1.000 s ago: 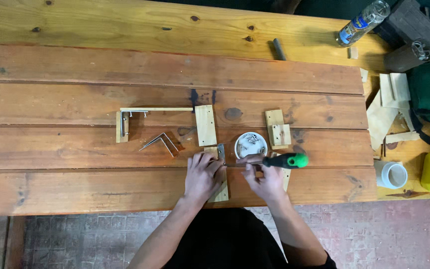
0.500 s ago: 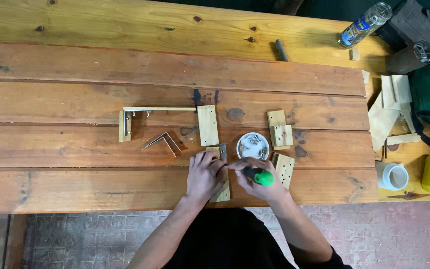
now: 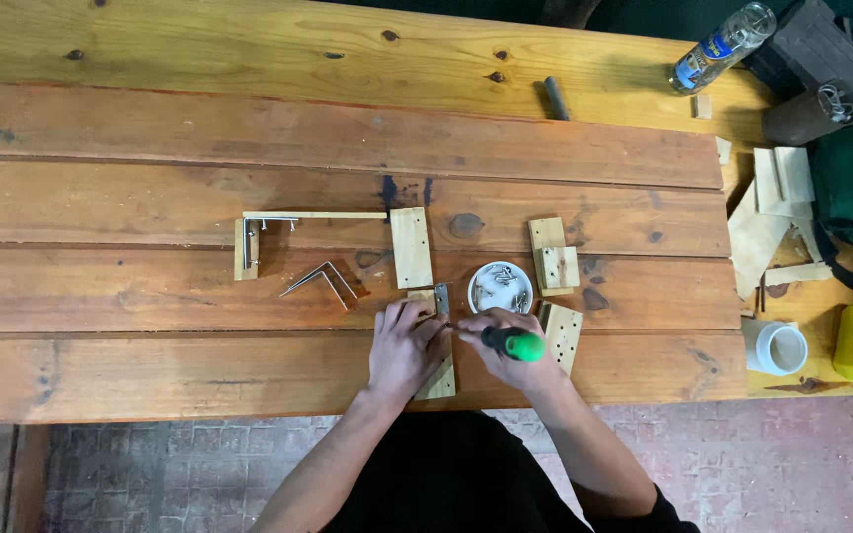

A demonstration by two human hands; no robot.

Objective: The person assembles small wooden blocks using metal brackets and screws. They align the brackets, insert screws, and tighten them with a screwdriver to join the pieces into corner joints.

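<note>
A: What changed since half a second back?
B: Little; the right hand (image 3: pixel 510 353) still grips the green-handled screwdriver (image 3: pixel 511 342), its handle now angled rightward; the left hand (image 3: pixel 403 345) stays pressed flat on the pale wooden block with a metal hinge (image 3: pixel 438 336), near the front edge.
A: And around?
B: A reddish plank table (image 3: pixel 150 296); brick floor (image 3: pixel 130 474) below.

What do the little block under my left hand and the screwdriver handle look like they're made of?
Block: pale, bare-looking wood with faint grain, a grey metal hinge at its top. Screwdriver handle: glossy green and black, probably plastic or rubber.
</note>
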